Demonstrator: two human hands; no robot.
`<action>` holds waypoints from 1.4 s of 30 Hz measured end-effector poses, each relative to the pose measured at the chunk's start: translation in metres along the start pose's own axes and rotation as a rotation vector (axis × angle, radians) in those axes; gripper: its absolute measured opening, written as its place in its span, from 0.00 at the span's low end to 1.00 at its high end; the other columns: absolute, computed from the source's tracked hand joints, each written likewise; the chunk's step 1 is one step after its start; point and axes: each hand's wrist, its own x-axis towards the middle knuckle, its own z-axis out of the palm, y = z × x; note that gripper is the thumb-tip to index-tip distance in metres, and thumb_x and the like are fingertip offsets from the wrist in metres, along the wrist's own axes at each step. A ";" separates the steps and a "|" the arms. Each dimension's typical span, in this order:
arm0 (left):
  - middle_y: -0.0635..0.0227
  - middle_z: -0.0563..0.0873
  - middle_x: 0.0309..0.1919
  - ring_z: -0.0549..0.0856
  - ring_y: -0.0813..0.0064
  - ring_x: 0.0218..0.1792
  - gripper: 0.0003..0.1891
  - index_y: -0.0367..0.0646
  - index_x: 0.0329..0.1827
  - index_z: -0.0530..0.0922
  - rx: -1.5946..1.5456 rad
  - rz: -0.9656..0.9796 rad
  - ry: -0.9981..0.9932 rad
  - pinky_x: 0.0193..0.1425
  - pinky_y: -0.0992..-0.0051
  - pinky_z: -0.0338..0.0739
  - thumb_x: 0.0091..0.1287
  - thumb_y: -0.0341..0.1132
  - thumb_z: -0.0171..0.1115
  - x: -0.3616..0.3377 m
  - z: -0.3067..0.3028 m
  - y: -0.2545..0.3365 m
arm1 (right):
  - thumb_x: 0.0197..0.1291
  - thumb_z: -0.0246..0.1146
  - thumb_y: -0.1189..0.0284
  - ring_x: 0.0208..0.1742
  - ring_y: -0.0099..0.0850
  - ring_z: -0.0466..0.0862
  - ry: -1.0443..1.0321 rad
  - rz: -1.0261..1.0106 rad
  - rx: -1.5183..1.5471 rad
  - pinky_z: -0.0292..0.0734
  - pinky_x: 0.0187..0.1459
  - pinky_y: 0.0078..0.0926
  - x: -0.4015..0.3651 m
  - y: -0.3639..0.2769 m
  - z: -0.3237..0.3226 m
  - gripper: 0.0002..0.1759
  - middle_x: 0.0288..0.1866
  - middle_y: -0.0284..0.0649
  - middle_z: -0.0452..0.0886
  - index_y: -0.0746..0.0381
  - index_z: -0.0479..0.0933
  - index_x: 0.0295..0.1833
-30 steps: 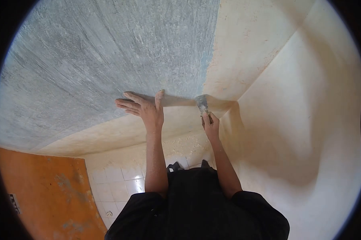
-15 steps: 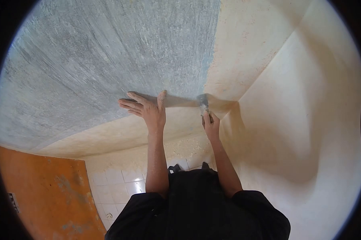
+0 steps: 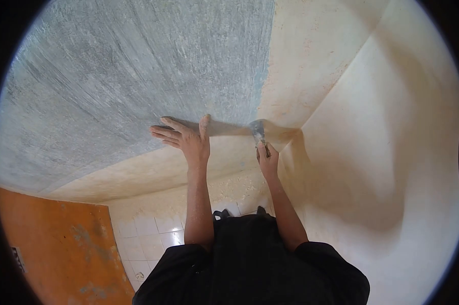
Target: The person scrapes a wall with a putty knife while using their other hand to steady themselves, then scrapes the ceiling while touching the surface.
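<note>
In front of me is a wall with a grey, scraped-looking area [image 3: 138,66] and cream paint [image 3: 311,56] to its right and below. My left hand [image 3: 191,145] rests against the wall at the grey area's lower edge, fingers spread and dusty, holding nothing. A scraper [image 3: 258,129] with a dark, flat blade is gripped by its handle in my right hand [image 3: 268,160]. Its blade lies against the wall where the grey meets the cream. My fingers hide most of the handle.
A cream side wall [image 3: 367,162] meets the work wall in a corner on the right. Orange board or wall [image 3: 56,239] with worn patches stands at the lower left. Crumbs and flakes [image 3: 229,190] lie along the wall's foot on the white tiled floor [image 3: 150,239].
The scraper's blade has shifted very slightly left, and more of its face shows. My left hand stays nearly in the same place on the wall.
</note>
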 end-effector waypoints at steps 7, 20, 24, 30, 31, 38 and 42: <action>0.24 0.18 0.72 0.17 0.25 0.72 0.63 0.29 0.78 0.25 -0.008 0.055 0.015 0.71 0.24 0.30 0.67 0.70 0.55 -0.004 0.000 -0.001 | 0.73 0.62 0.64 0.21 0.14 0.64 0.046 0.010 -0.035 0.58 0.24 0.20 -0.006 0.009 0.001 0.18 0.18 0.25 0.67 0.65 0.76 0.31; 0.24 0.19 0.72 0.17 0.26 0.73 0.64 0.29 0.78 0.25 -0.015 0.036 0.023 0.71 0.25 0.31 0.67 0.70 0.55 -0.002 -0.001 0.003 | 0.73 0.62 0.64 0.21 0.15 0.65 0.030 -0.041 -0.023 0.60 0.24 0.21 0.006 0.003 0.009 0.19 0.18 0.27 0.68 0.64 0.75 0.30; 0.24 0.19 0.72 0.17 0.26 0.73 0.64 0.29 0.78 0.25 -0.007 0.035 0.018 0.72 0.26 0.32 0.67 0.71 0.55 -0.001 -0.001 0.000 | 0.73 0.62 0.64 0.21 0.15 0.64 0.003 -0.001 -0.038 0.60 0.24 0.21 0.001 0.007 0.002 0.19 0.18 0.27 0.68 0.64 0.74 0.29; 0.25 0.19 0.73 0.18 0.26 0.73 0.64 0.31 0.79 0.24 -0.012 0.024 0.029 0.72 0.26 0.32 0.66 0.71 0.56 -0.001 -0.004 0.005 | 0.74 0.60 0.63 0.21 0.14 0.64 -0.007 0.014 0.061 0.58 0.23 0.19 0.001 -0.001 0.000 0.20 0.19 0.25 0.68 0.63 0.72 0.29; 0.25 0.19 0.73 0.18 0.26 0.73 0.64 0.31 0.79 0.24 -0.008 0.030 0.020 0.72 0.26 0.32 0.66 0.71 0.56 -0.003 -0.004 0.002 | 0.75 0.60 0.63 0.21 0.14 0.64 -0.021 0.051 0.127 0.58 0.23 0.18 0.002 -0.002 -0.003 0.20 0.19 0.25 0.67 0.62 0.72 0.29; 0.26 0.19 0.73 0.18 0.27 0.74 0.64 0.34 0.79 0.22 0.020 0.037 0.044 0.72 0.26 0.32 0.67 0.69 0.57 -0.001 -0.002 0.001 | 0.76 0.59 0.61 0.20 0.14 0.64 -0.077 0.097 0.189 0.56 0.22 0.17 -0.013 0.032 -0.001 0.21 0.19 0.25 0.66 0.63 0.74 0.30; 0.26 0.20 0.73 0.19 0.27 0.74 0.64 0.34 0.79 0.23 0.017 0.054 0.067 0.73 0.27 0.32 0.66 0.70 0.56 -0.001 0.000 0.001 | 0.76 0.58 0.61 0.21 0.14 0.64 -0.057 0.074 0.173 0.57 0.22 0.18 0.001 0.011 0.006 0.21 0.19 0.25 0.67 0.63 0.75 0.30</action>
